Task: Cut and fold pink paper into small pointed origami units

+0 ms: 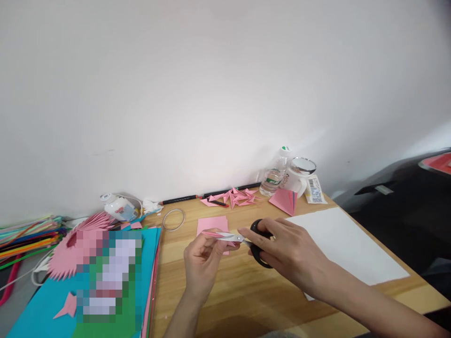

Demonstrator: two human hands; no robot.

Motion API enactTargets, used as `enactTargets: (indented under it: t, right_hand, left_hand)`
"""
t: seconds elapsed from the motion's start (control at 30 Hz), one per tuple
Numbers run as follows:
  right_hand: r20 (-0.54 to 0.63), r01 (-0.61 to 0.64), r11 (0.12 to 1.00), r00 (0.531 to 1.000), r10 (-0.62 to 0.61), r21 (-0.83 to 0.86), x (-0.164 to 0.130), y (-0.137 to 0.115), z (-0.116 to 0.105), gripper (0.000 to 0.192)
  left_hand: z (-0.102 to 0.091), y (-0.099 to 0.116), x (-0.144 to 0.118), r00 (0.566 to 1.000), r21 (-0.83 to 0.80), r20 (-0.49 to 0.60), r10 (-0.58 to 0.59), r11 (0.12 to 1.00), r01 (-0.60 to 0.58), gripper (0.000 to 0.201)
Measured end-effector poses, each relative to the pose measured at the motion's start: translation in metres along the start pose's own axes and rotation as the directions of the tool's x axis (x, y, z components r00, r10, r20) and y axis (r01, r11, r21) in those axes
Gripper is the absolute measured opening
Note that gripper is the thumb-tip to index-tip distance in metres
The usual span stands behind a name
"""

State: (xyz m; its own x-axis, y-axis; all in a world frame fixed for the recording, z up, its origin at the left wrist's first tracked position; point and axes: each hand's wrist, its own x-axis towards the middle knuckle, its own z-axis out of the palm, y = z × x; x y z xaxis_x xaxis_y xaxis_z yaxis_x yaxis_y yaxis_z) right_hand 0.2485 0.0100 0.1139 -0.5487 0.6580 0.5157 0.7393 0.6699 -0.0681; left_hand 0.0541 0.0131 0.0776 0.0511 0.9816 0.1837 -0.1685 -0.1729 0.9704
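Note:
My left hand (pixel 202 260) pinches a small folded pink paper piece (pixel 214 234) above the wooden table (pixel 225 291). In my right hand (pixel 285 251) are black-handled scissors (pixel 259 244), whose silver blades point left and meet the pink piece. Just behind the hands a pink paper square (pixel 212 224) lies flat on the table.
A pile of folded pink pieces (pixel 234 197) lies by the wall, with a pink paper cone (pixel 283 200), a water bottle (pixel 276 174) and a white mug (pixel 299 176) to its right. White sheet (pixel 347 244) at right; stacked coloured paper (pixel 52 300), tape ring (pixel 174 219), coloured sticks (pixel 28 237) at left.

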Motion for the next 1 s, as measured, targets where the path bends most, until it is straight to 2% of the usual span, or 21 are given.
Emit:
enactTargets:
  t: [0.23,0.43,0.67,1.0]
  right_hand:
    - [0.022,0.006,1.0,1.0,-0.005,-0.022,-0.001,0.001,-0.0012,0.038]
    - [0.02,0.018,0.999,1.0,-0.018,-0.039,-0.0026,0.0022,-0.0002,0.045]
    - [0.02,0.002,0.999,1.0,-0.001,-0.038,-0.003,0.0024,-0.0019,0.041]
    - [0.01,-0.028,0.999,1.0,0.028,-0.017,0.0004,0.0028,0.0026,0.043]
  left_hand:
    - [0.0,0.0024,-0.0001,1.0,0.027,0.005,-0.011,1.0,0.011,0.018]
    - [0.0004,0.0042,0.0009,1.0,0.044,0.019,-0.024,0.999,0.023,0.018]
    - [0.0023,0.0066,0.0018,0.999,0.031,0.044,0.012,0.999,-0.013,0.016]
    - [0.0061,0.0042,0.0024,0.999,-0.019,0.043,-0.031,0.999,0.032,0.016]
